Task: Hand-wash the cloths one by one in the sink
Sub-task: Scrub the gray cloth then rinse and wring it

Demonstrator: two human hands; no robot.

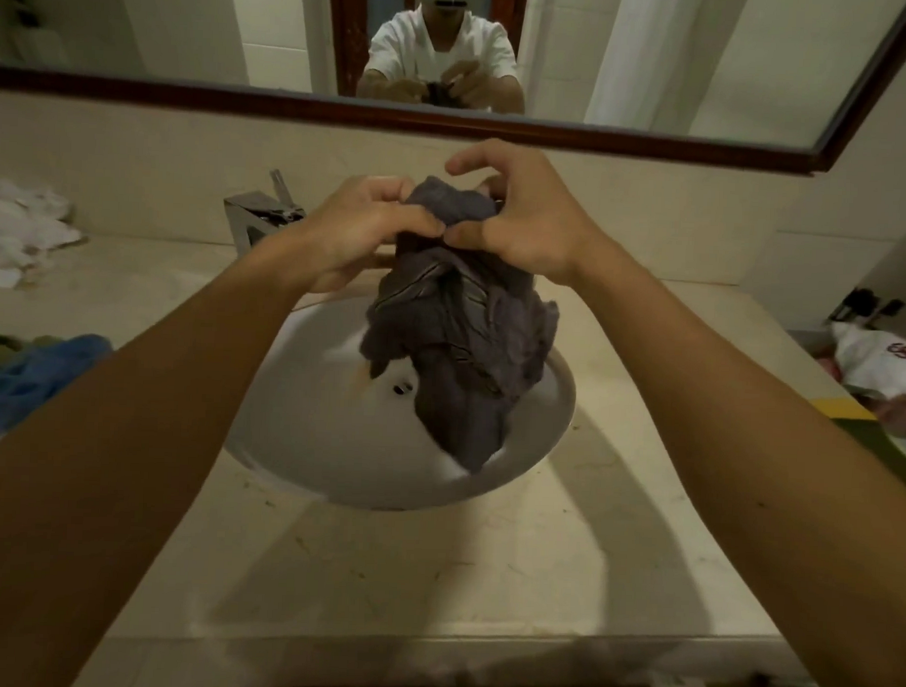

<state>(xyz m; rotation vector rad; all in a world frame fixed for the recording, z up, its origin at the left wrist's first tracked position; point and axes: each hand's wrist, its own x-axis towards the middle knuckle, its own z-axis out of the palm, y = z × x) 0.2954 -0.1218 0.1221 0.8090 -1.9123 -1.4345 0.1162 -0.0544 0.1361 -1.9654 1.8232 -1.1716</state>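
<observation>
A dark grey cloth (461,338) hangs bunched over the round white sink (303,441), its lower end touching the basin. My left hand (365,227) grips the cloth's top on the left side. My right hand (517,217) grips it on the right, thumbs nearly touching, index finger raised. The drain hole (402,390) shows beside the hanging cloth.
A chrome faucet (260,215) stands behind the sink on the left. White cloths (18,225) lie at the far left of the beige counter, blue and green cloths (23,374) nearer me. A white printed cloth (881,366) lies at right. A framed mirror (656,57) spans the wall.
</observation>
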